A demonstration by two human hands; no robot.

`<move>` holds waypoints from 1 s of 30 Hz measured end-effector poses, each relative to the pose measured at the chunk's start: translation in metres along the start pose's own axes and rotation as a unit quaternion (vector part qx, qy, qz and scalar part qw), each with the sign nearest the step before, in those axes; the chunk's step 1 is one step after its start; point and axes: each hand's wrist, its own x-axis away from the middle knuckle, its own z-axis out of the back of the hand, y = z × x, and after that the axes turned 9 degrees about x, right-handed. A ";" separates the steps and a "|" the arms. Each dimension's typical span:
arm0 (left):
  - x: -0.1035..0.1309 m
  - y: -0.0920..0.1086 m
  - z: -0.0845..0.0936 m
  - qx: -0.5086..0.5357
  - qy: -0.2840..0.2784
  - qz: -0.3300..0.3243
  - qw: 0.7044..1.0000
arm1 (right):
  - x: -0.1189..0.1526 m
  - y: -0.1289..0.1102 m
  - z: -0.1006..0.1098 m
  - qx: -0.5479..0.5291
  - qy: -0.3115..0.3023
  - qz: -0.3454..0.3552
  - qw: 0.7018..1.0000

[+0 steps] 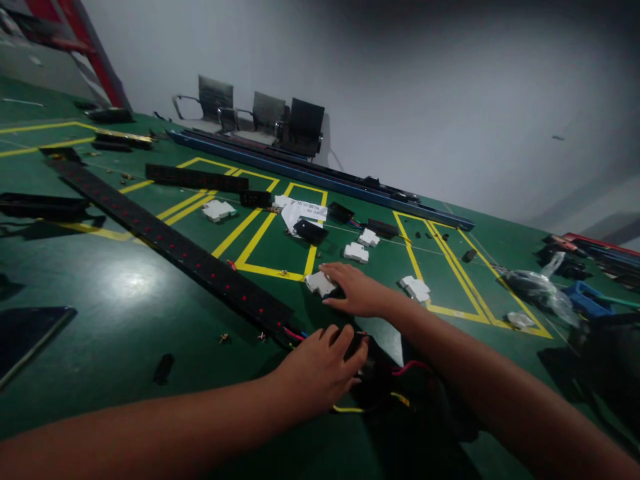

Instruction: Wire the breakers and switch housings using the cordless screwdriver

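My left hand (320,367) is closed, its fingers curled over a dark part with wires that is mostly hidden beneath them. Red and blue wires (294,335) run from there to the end of a long black strip (193,260) with a row of red dots. Just beyond, my right hand (357,290) reaches out palm down, thumb and fingers apart, at a small white module (319,283). Its fingertips are over or against the module's edge; whether they press on it I cannot tell. A red wire (413,366) and a yellow-marked cable lie below the hands.
More white modules (356,252) lie across the green table (250,427), which has yellow tape lines. Black pieces (310,231), small brass screws (224,339) and a plastic bag (543,290) are scattered about. A long blue rail (320,179) spans the back; chairs (306,125) stand behind.
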 end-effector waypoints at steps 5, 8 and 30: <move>-0.003 -0.005 -0.006 0.010 0.018 -0.021 1.000 | -0.028 0.005 -0.002 0.001 -0.003 0.041 0.999; -0.004 -0.009 -0.008 0.012 0.025 -0.036 0.999 | -0.057 0.027 0.004 0.025 0.049 -0.004 0.998; -0.004 -0.024 -0.017 -0.010 0.108 -0.069 0.992 | -0.198 0.052 0.003 0.130 0.057 -0.090 0.986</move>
